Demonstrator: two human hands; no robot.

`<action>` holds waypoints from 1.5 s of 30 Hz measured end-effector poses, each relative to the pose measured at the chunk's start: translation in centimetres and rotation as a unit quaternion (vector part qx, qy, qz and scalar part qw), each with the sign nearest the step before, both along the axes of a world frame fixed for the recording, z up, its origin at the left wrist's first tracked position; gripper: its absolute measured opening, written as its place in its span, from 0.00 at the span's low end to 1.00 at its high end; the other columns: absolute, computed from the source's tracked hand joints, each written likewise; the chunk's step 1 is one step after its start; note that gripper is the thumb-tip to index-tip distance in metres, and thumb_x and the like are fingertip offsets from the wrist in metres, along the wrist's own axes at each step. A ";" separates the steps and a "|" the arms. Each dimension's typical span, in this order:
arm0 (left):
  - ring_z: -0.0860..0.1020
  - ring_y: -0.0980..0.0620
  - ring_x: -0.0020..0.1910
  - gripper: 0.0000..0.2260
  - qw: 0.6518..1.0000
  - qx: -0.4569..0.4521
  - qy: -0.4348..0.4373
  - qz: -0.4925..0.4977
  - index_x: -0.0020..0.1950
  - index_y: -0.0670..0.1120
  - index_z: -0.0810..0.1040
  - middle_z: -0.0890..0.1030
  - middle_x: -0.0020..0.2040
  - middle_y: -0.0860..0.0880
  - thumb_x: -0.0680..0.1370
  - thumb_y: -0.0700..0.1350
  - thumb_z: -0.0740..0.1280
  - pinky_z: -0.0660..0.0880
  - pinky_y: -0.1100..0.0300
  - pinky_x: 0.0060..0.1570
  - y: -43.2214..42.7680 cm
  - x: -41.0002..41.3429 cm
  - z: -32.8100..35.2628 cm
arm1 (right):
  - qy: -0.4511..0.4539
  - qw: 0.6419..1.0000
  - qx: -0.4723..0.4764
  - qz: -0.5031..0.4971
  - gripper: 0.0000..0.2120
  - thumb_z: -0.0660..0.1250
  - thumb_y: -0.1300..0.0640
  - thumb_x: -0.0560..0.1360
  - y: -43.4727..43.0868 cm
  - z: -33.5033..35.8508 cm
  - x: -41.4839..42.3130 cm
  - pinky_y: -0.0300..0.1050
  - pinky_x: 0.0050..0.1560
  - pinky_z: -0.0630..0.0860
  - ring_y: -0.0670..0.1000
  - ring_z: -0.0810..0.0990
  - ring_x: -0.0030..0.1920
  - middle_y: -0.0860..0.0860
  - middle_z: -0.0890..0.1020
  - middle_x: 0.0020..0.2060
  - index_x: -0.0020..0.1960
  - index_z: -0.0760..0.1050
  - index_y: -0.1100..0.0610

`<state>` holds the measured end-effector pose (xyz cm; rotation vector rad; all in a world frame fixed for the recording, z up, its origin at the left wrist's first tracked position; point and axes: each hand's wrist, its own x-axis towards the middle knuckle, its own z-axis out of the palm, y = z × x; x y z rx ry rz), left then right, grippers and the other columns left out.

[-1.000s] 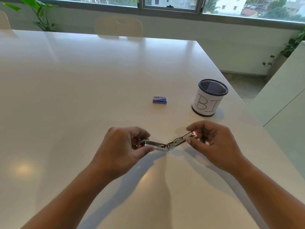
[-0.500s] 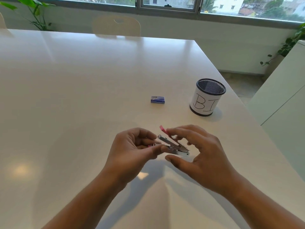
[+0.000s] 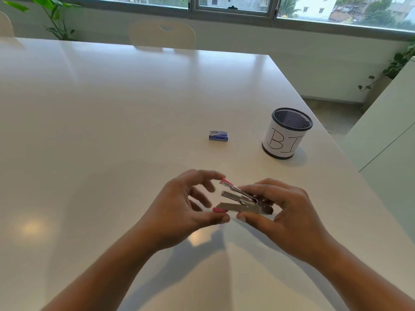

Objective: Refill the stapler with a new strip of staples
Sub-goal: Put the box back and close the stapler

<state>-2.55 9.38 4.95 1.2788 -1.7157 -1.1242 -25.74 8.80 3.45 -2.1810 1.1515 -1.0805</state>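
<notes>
A small metal stapler (image 3: 241,207) with pink tips hangs just above the white table (image 3: 112,131), partly folded, its top arm raised at an angle over the base. My right hand (image 3: 286,219) grips its hinge end between thumb and fingers. My left hand (image 3: 179,209) meets the front end: the thumb sits under the base's pink tip and the index finger touches the top arm's pink tip, while the other fingers spread loosely. A small blue staple box (image 3: 218,135) lies shut on the table beyond my hands. No loose strip of staples shows.
A black mesh pen cup (image 3: 286,142) wrapped in white paper lettered "BI" stands at the right near the table's edge. A pale chair (image 3: 162,34) is tucked in at the far side. Plants (image 3: 51,16) stand by the window.
The stapler was spread flat between both hands; the right hand swung the top arm over and the stapler now stands folded to a narrow angle. The left hand's fingers have loosened.
</notes>
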 end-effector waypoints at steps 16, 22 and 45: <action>0.80 0.54 0.52 0.20 0.978 -0.175 -0.108 -0.020 0.59 0.54 0.81 0.81 0.52 0.60 0.68 0.52 0.78 0.77 0.59 0.48 -0.8 0.5 -0.1 | -0.028 0.999 0.036 0.011 0.15 0.80 0.56 0.67 -1.2 -0.2 -1.2 0.44 0.41 0.82 0.47 0.83 0.40 0.43 0.86 0.42 0.54 0.86 0.52; 0.80 0.56 0.50 0.18 0.976 -0.176 -0.125 -0.011 0.58 0.53 0.82 0.81 0.50 0.60 0.69 0.52 0.78 0.77 0.60 0.48 -0.9 0.4 -0.5 | -0.008 0.999 0.042 -0.004 0.14 0.80 0.57 0.67 -1.4 -0.2 -1.0 0.45 0.42 0.82 0.48 0.83 0.41 0.45 0.87 0.41 0.53 0.86 0.54; 0.80 0.59 0.52 0.21 0.969 -0.185 -0.156 0.047 0.62 0.54 0.79 0.82 0.55 0.60 0.70 0.54 0.76 0.79 0.55 0.52 -1.0 0.5 -1.0 | -0.066 0.996 0.057 -0.027 0.21 0.78 0.65 0.69 -1.7 -1.1 -1.4 0.36 0.51 0.81 0.47 0.85 0.48 0.46 0.85 0.47 0.60 0.82 0.51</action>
